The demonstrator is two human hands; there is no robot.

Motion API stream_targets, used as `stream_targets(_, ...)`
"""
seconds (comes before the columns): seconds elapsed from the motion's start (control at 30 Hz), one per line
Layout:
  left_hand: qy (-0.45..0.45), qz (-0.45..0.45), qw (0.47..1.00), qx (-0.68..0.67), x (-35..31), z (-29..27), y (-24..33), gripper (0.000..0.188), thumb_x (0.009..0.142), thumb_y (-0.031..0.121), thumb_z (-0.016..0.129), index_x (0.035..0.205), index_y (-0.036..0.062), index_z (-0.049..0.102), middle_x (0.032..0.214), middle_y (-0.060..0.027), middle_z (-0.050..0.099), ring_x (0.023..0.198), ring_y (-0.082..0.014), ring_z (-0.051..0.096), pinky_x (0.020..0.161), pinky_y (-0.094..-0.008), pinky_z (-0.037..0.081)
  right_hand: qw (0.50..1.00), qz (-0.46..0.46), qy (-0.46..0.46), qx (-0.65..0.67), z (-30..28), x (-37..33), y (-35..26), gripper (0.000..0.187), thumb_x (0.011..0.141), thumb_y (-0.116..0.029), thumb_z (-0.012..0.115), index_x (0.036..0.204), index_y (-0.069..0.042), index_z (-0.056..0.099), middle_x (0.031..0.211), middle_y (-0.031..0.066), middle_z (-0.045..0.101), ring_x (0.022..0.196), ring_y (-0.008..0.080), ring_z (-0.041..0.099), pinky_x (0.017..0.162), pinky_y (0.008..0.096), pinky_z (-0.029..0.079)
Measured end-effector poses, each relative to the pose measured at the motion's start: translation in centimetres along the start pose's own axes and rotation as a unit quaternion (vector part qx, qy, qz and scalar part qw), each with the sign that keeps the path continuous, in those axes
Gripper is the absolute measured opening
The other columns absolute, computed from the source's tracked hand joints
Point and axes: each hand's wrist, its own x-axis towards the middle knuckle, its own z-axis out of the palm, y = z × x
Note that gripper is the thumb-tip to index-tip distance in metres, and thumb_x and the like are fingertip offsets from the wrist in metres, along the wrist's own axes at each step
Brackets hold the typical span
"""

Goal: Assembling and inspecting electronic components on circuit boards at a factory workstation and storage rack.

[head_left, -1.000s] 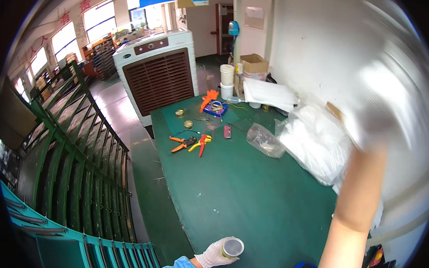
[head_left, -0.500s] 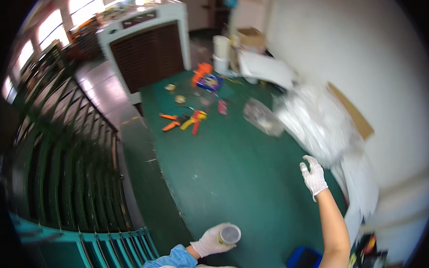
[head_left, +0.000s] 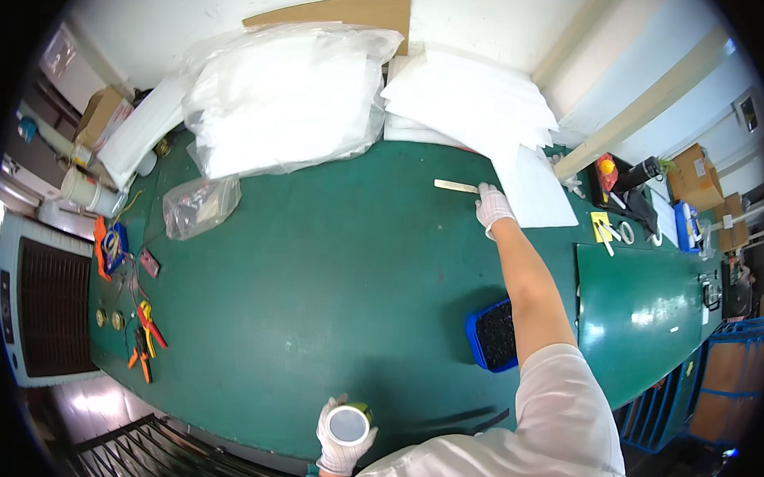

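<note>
The left hand [head_left: 339, 439], in a white glove, was wrapped around a can [head_left: 348, 426], its round grey top toward the camera, over the table's near edge. The right hand [head_left: 494, 211], gloved too, reached far across with its fingers at the right end of a thin pale strip [head_left: 456, 186]; whether they gripped it I could not tell. The strip lay on the green table [head_left: 314, 261], just left of a white sheet [head_left: 535, 193].

Beside the right forearm stood a blue tray [head_left: 473, 338] of small black pieces. Behind the strip, more white sheets [head_left: 471, 94] were stacked against the wall, next to a big clear bag [head_left: 277, 109] with white contents. A smaller bag [head_left: 202, 207] lay in front of that. Red-and-yellow pliers [head_left: 150, 326] and an orange-handled tool [head_left: 142, 363] lay together near the left end. At the right were a tape roll [head_left: 626, 223] and a black bottle [head_left: 639, 173].
</note>
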Motion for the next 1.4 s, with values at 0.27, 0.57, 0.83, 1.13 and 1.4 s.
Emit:
stream_targets(0.27, -0.002, -0.066, 0.996, 0.064, 1.8, 2.3, 2.0, 0.089, 0.066, 0.039, 0.082, 0.129, -0.0046, 0.038, 0.115, -0.0168, 0.059, 0.103, -0.0288, 0.06, 0.095, -0.0395, 0.044, 0.983, -0.089, 0.015, -0.158, 5.8, 2.5, -4.8, 0.039, 0.079, -0.013, 0.058, 0.118, -0.005, 0.056, 0.117, 0.0132, 0.06, 0.112, 0.0277, 0.057, 0.095, 0.0423, 0.041)
stream_targets(0.57, -0.054, -0.022, 0.997, -0.057, 0.4, 1.9, 6.3, 0.091, 0.07, 0.034, 0.083, 0.136, -0.004, 0.032, 0.125, -0.0182, 0.055, 0.111, -0.0261, 0.058, 0.098, -0.0354, 0.044, 0.706, -0.059, -0.113, 0.697, -3.1, -9.7, -3.1, 0.011, 0.075, 0.005, 0.052, 0.082, 0.002, 0.06, 0.074, 0.0094, 0.063, 0.067, 0.0168, 0.06, 0.061, 0.0292, 0.05)
stream_targets(0.83, -0.098, 0.105, 0.976, 0.164, -6.3, -0.7, 7.3, 0.069, 0.074, 0.026, 0.078, 0.127, -0.0015, 0.045, 0.117, -0.016, 0.062, 0.103, -0.025, 0.062, 0.097, -0.0347, 0.045, 0.977, -0.039, -0.038, 0.206, -4.6, -12.6, -5.4, 0.031, 0.083, -0.03, 0.057, 0.099, -0.005, 0.068, 0.1, 0.0208, 0.067, 0.096, 0.0374, 0.064, 0.082, 0.0415, 0.052)
stream_targets(1.13, -0.036, -0.083, 0.993, 0.071, -15.0, -1.5, 1.1, 0.075, 0.059, 0.025, 0.085, 0.12, -0.0017, 0.05, 0.102, -0.0091, 0.065, 0.095, -0.0215, 0.063, 0.095, -0.0349, 0.047, 0.979, 0.083, -0.179, 0.048, 4.5, -14.0, -13.6, 0.028, 0.08, -0.016, 0.066, 0.105, -0.002, 0.066, 0.103, 0.0153, 0.069, 0.096, 0.0278, 0.068, 0.078, 0.0386, 0.055)
stream_targets(1.4, -0.002, -0.027, 0.999, -0.047, -11.0, -3.4, 4.2, 0.089, 0.074, 0.043, 0.076, 0.137, -0.0038, 0.034, 0.122, -0.0145, 0.059, 0.109, -0.0267, 0.058, 0.105, -0.0358, 0.037, 0.474, 0.056, -0.295, 0.828, 0.9, -25.9, -15.3, 0.015, 0.09, -0.017, 0.059, 0.1, -0.006, 0.058, 0.081, 0.006, 0.061, 0.065, 0.0142, 0.059, 0.054, 0.0264, 0.046)
